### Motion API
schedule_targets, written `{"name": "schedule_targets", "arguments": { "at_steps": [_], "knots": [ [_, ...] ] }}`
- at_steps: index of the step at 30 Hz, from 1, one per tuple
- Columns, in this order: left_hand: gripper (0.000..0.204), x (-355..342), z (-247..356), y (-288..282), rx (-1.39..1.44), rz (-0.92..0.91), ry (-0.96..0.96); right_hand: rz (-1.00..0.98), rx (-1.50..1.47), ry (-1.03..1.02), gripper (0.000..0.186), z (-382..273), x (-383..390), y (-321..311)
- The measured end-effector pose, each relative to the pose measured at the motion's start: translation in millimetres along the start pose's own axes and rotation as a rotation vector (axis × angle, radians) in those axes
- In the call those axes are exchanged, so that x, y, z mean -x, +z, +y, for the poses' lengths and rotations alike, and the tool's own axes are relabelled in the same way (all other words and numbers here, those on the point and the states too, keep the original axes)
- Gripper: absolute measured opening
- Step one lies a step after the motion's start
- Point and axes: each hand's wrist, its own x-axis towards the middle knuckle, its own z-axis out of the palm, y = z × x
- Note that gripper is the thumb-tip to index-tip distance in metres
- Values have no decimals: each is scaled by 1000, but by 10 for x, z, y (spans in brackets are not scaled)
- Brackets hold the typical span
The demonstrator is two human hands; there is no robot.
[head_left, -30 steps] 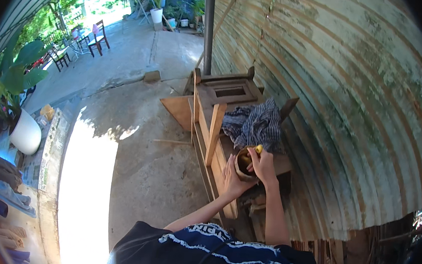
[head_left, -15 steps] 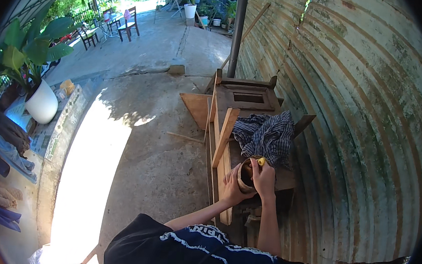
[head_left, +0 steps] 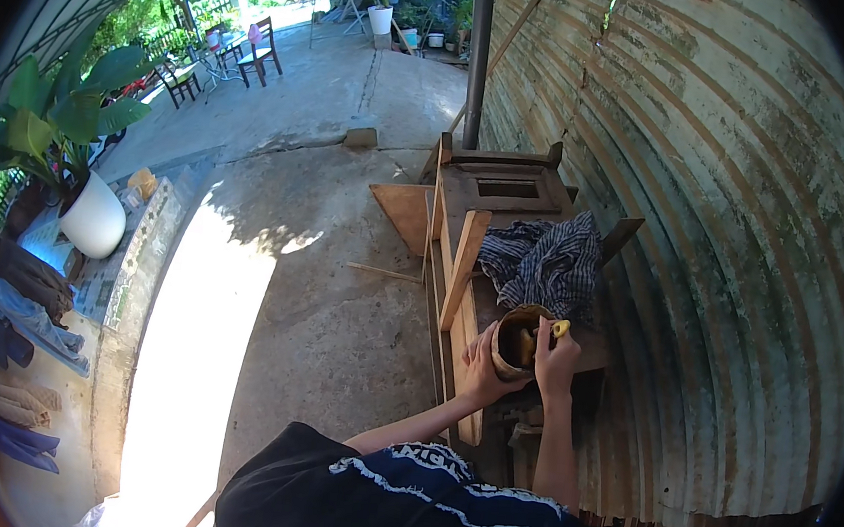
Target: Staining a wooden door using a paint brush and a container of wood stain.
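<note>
My left hand (head_left: 483, 367) is wrapped round the side of a round, dirty can (head_left: 514, 337) with a dark inside. My right hand (head_left: 556, 361) grips a yellow-handled tool (head_left: 560, 329) over the can, its lower part down inside. The tool's head is too hidden to name, possibly a brush. The can is held above a dark, worn wooden piece of furniture (head_left: 499, 190), which has pale timber uprights (head_left: 468, 253) on its left side. A crumpled striped cloth (head_left: 543, 259) lies on it just beyond the can.
A rusty corrugated metal wall (head_left: 713, 259) and a metal post (head_left: 477, 68) stand right. A potted plant (head_left: 92, 215) and folded clothes (head_left: 17, 298) are at left. Chairs (head_left: 258, 53) stand farther back. A board (head_left: 401, 217) leans by the furniture on the concrete floor (head_left: 316, 325).
The view has turned, shifting the scene rightward in the picture. My right hand has moved a little within the can's opening, the yellow handle now tilting farther right. Both hands keep their grip.
</note>
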Motion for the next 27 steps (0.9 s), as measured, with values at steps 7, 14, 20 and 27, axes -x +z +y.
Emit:
{"name": "schedule_targets", "arguments": {
  "at_steps": [7,14,20,27],
  "knots": [
    [118,1,3,-38,-24,5,-2,-44,53,-94,21,-123,31,-36],
    [118,-4,-5,-44,-26,-8,-44,56,-73,-138,18,-228,-7,-87],
    [118,-9,19,6,-2,-6,27,37,47,-129,15,47,104,40],
    [115,-23,-15,-26,-61,4,35,31,-76,-84,15,-264,117,-74]
  ]
}}
